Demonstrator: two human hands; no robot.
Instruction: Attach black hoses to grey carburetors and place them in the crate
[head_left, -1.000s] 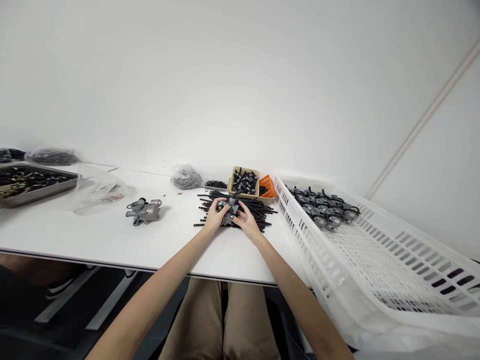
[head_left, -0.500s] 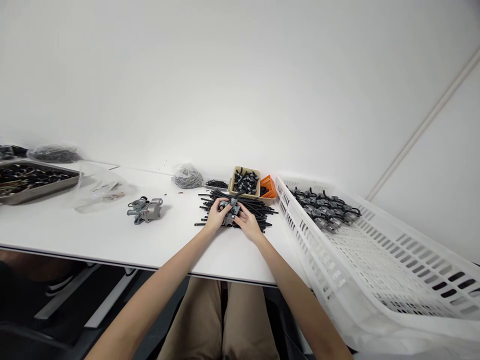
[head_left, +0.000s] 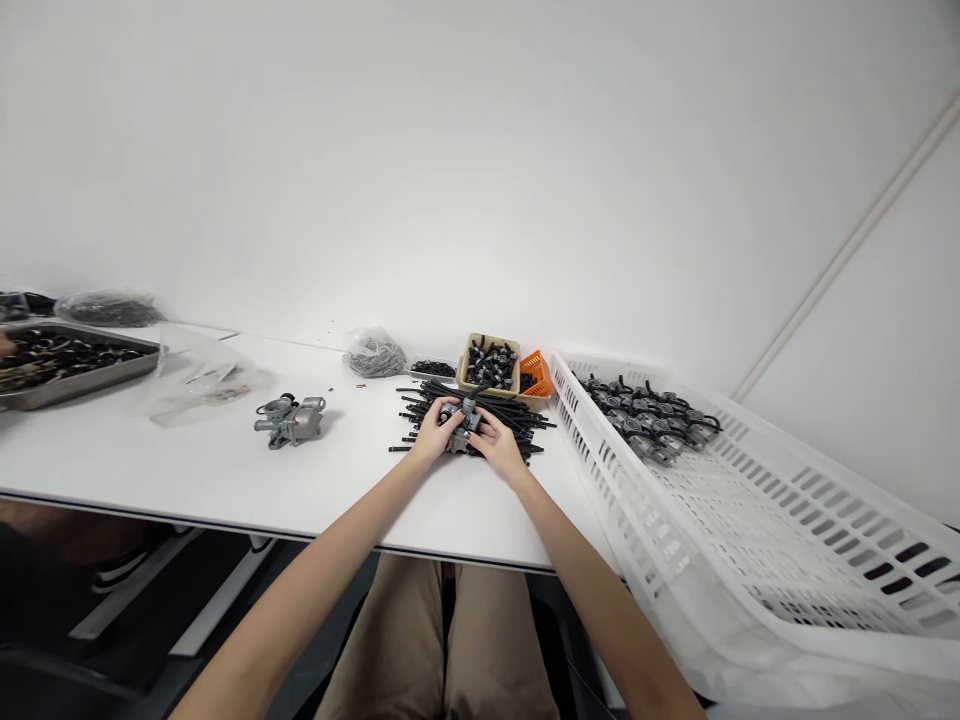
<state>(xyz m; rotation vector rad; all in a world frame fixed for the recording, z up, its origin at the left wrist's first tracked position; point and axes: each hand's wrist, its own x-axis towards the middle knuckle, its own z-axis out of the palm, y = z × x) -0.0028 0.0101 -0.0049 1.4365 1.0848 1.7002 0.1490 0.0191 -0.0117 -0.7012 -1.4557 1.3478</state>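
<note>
A small grey metal valve part (head_left: 459,417) is held between both my hands over a heap of black rubber tubes (head_left: 517,422) on the white table (head_left: 225,480). My left hand (head_left: 429,432) grips its left side. From the right, my right hand (head_left: 496,446) has its fingers on the part's front. A short black tube sticks up from the part's top. A second grey metal part (head_left: 291,420) lies alone on the table to the left.
A big white slotted crate (head_left: 750,520) on the right holds several finished grey parts (head_left: 649,412). Behind the tubes stand a tan box of black pieces (head_left: 491,365) and an orange basket (head_left: 535,372). Plastic bags (head_left: 373,353) and a metal tray (head_left: 67,360) sit at left.
Both hands stay on the grey part, with only small finger shifts. At the far left edge a bit of another person's hand appears by the metal tray.
</note>
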